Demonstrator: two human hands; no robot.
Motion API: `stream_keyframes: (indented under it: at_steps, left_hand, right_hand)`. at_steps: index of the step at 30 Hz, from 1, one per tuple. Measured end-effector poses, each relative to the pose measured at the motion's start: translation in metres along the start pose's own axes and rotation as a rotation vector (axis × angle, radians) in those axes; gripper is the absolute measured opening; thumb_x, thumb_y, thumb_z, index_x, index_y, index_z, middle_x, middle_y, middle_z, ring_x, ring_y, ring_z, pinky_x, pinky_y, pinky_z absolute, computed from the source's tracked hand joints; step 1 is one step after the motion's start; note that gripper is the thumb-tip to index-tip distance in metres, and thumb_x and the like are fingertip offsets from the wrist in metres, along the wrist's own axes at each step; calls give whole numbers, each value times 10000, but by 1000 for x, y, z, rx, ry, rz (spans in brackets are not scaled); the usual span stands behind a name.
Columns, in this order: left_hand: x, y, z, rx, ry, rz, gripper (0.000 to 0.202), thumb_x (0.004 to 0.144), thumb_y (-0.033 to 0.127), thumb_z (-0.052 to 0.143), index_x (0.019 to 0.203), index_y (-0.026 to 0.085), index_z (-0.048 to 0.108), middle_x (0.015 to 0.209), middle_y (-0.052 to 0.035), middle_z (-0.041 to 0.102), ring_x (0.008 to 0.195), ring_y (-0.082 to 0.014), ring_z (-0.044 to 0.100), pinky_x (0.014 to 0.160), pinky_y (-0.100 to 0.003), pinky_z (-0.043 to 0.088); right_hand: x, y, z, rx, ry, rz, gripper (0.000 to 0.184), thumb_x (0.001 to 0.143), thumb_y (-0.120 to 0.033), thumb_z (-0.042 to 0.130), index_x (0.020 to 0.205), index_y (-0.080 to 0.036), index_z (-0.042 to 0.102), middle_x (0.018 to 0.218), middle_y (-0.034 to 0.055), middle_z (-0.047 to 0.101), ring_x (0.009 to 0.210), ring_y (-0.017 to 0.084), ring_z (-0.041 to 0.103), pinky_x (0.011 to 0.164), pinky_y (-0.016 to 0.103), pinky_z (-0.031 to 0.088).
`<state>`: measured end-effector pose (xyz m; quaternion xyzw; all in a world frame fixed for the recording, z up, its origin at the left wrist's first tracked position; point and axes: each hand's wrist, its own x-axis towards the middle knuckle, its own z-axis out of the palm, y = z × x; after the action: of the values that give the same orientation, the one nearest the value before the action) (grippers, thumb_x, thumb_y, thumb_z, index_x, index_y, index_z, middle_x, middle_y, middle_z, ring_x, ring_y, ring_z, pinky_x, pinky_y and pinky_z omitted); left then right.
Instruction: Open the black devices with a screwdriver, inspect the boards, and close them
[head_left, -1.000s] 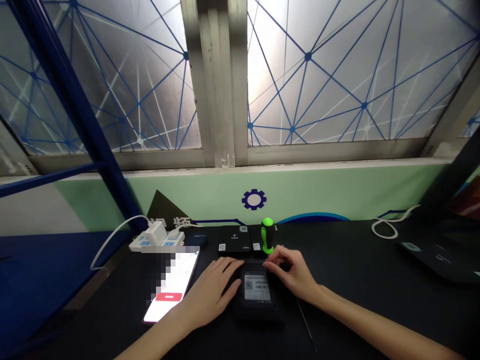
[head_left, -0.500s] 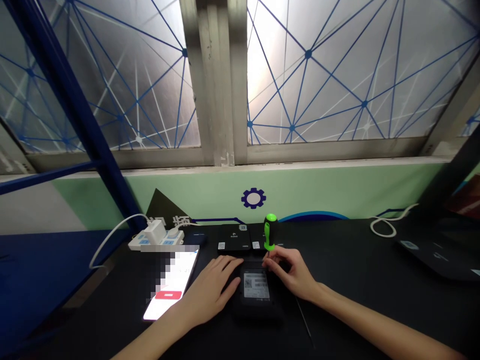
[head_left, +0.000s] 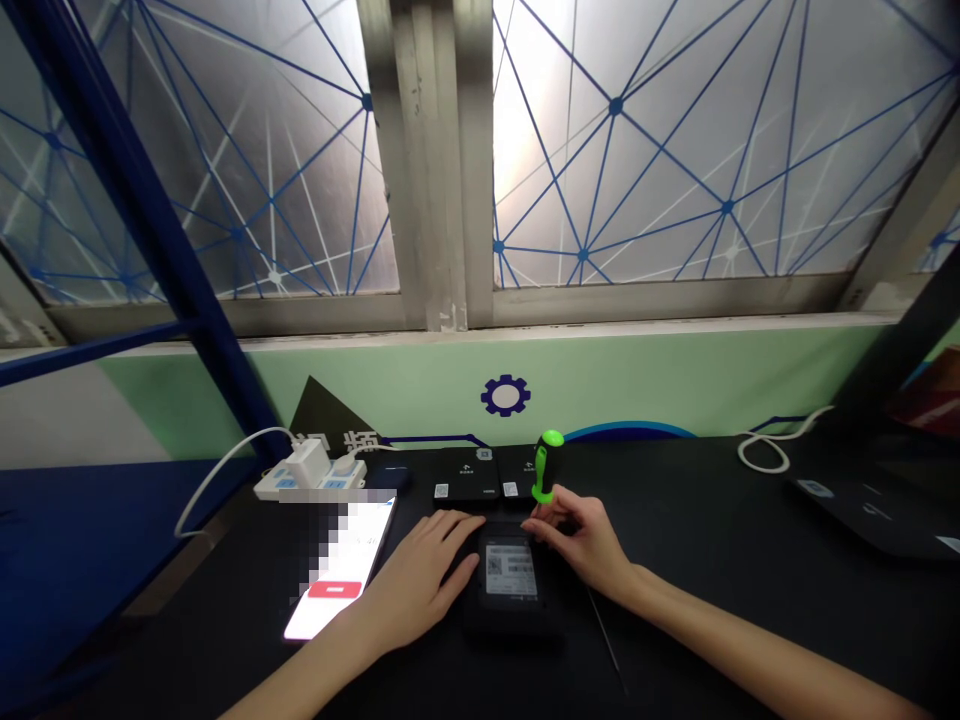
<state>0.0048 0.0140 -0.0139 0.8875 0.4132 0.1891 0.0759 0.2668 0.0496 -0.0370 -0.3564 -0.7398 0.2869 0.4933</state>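
Note:
A black box-shaped device (head_left: 511,612) with a white printed label lies on the dark table in front of me. My left hand (head_left: 429,560) rests flat along its left side, fingers stretched and thumb apart. At the device's upper right corner, my right hand (head_left: 576,535) pinches the shaft of a screwdriver (head_left: 547,466) below its green and black handle. The handle points up, tilted a little to the right; its tip is hidden by my fingers. A thin dark metal rod (head_left: 609,645) lies beside the device, below my right hand.
Two flat black boxes (head_left: 466,476) sit behind the device. To the left are a lit phone (head_left: 349,560) and a white power strip (head_left: 270,485) with a charger (head_left: 309,462). A black device (head_left: 862,518) and a coiled white cable (head_left: 763,462) lie on the right.
The screwdriver handle leans slightly further right than before, and my right fingers have shifted a little with it. My left hand stays on the device.

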Motion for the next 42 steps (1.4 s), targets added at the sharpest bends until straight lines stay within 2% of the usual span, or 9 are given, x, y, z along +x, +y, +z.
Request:
stream_keyframes:
  at_steps: [11,14,19,29,42]
  left_hand:
    - [0,0,0,6,-20,-13,411,1071,335,415,1479,286,441,1385,-67,572,1256,-262,544,1079,-447,447]
    - [0,0,0,8,-7,-6,415,1073,336,411,1484,290,436,1382,-69,575,1250,-263,550,1073,-446,452]
    - [0,-1,1,5,-14,-11,416,1071,347,411,1481,289,440,1384,-70,570,1260,-265,542,1085,-457,442]
    - [0,-1,1,-6,-30,-14,410,1076,346,401,1480,284,435,1398,-69,559,1272,-262,525,1085,-446,434]
    - [1,-1,1,1,-49,-32,405,1073,345,404,1471,275,440,1401,-68,553,1271,-262,523,1088,-452,432]
  right_hand:
    - [0,-5,-3,-17,-94,-66,226,999,-359,575,851,-200,639,752,37,712,632,161,647,623,273,518]
    - [0,-8,-3,-63,-116,-91,245,1011,-371,549,873,-196,651,711,22,672,602,152,607,613,268,502]
    - [0,-10,-4,-152,-69,-143,275,1014,-374,534,827,-195,626,689,11,589,595,146,534,581,261,460]
    - [-1,-1,-1,-7,-11,-68,184,941,-356,673,844,-206,628,714,14,674,610,155,646,595,257,524]
    - [-2,-9,-4,-17,-74,-97,178,1011,-312,549,912,-195,638,779,32,689,638,148,639,637,261,516]
